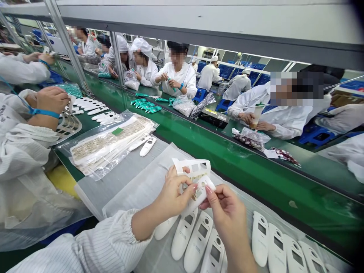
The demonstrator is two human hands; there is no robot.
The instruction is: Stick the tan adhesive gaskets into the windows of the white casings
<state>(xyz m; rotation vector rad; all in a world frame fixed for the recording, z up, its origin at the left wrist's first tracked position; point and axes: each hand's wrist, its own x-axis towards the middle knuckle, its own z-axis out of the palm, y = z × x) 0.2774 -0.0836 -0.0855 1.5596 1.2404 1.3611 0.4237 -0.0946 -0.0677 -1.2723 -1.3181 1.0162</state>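
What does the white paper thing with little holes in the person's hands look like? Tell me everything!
The white die-cut sheet is thin and looks like paper or soft film, though its exact material is hard to tell. A row of small square windows runs along its top, and tan bits show near its middle. It is bent, not flat, and is held up by the left hand and the right hand.

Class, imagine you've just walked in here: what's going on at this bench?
The person's left hand and right hand pinch a white die-cut sheet with square windows. White plastic device casings lie in a row beneath them. Beside the person, a co-worker's hand holds a similar sheet, near a clear bag of sheets. More workers in white sit across a green conveyor belt.
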